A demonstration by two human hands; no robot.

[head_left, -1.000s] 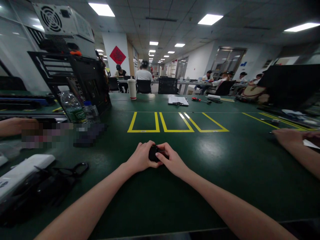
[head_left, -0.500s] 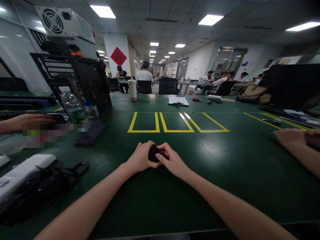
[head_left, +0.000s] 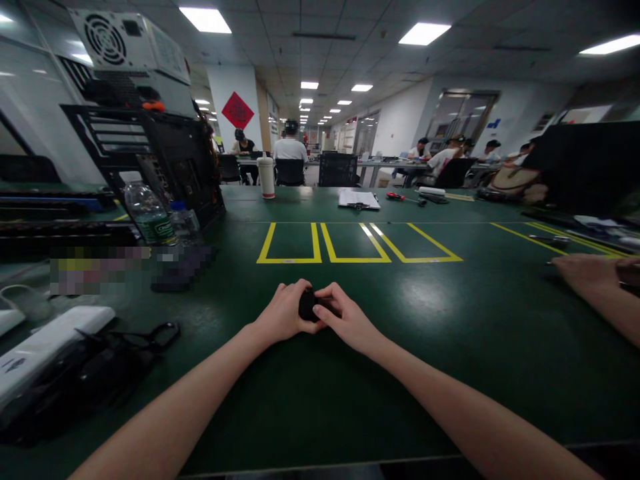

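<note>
Both of my hands meet over the green table (head_left: pixel 320 400), just in front of three yellow-taped outlines (head_left: pixel 355 261). Between them is a small black object (head_left: pixel 308 306), rounded and dark; its exact kind does not show. My left hand (head_left: pixel 284 312) curls around its left side, thumb and fingers closed on it. From the other side my right hand (head_left: pixel 346 317) pinches it with thumb and fingertips. The fingers cover much of the object.
At left lie a white power strip (head_left: pixel 60 340), black straps (head_left: pixel 100 367), water bottles (head_left: pixel 147 210) and a computer case (head_left: pixel 175 160). Farther back are a cup (head_left: pixel 267 177), clipboard (head_left: pixel 359 199) and red-handled screwdriver (head_left: pixel 395 196). Another person's hand (head_left: pixel 587 272) rests at right.
My hands keep the same grip on the black object, and the view has shifted slightly. The other person's hand at the left edge has gone out of view.
</note>
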